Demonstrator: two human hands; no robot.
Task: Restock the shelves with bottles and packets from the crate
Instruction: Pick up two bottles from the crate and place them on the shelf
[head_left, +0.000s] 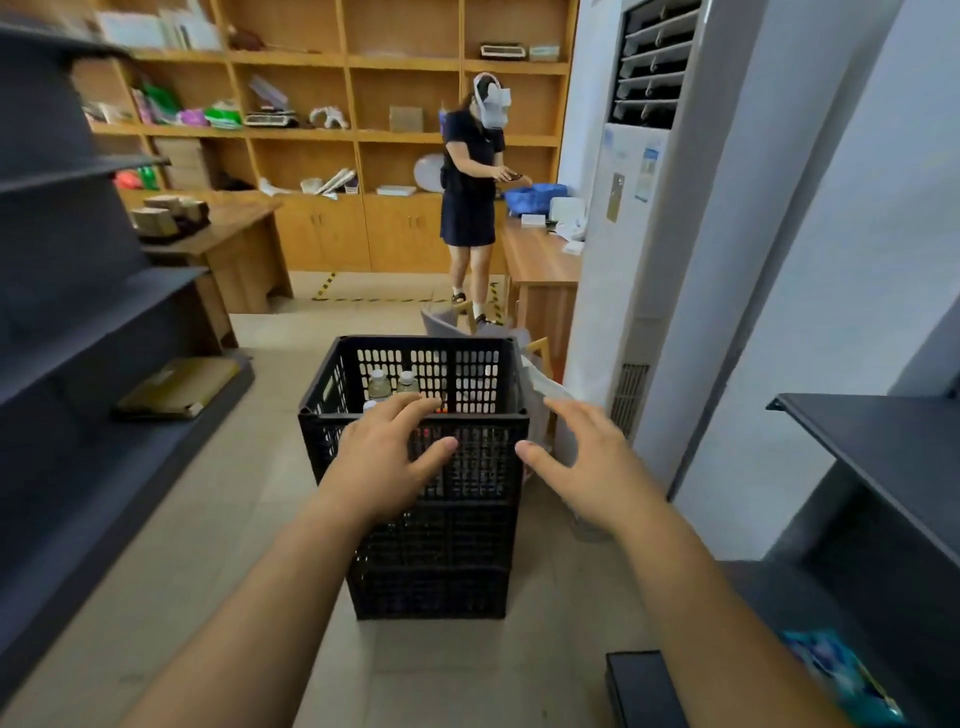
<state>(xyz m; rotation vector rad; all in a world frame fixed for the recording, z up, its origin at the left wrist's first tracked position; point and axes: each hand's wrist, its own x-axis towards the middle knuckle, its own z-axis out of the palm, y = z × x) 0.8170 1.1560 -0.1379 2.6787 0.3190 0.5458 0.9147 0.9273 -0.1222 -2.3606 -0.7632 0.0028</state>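
Observation:
A tall black perforated crate (332, 415) stands on the tiled floor in front of me. Inside it I see white-capped bottles (380, 385) near the far left; the rest of its contents is hidden by the wall and my hands. My left hand (387, 457) hovers with spread fingers over the crate's near rim, holding nothing. My right hand (584, 462) is stretched out with relaxed fingers just right of the crate's near right corner, also holding nothing. Dark grey shelves (104, 306) line the left side, and another dark shelf unit (883, 447) stands at the right.
A flat brown packet (176, 389) lies on the left unit's bottom shelf. A teal packet (841, 675) sits at the lower right. A person (470, 197) stands beyond the crate by wooden desks (540, 260) and wall cabinets. A white floor air conditioner (623, 234) rises right of the crate.

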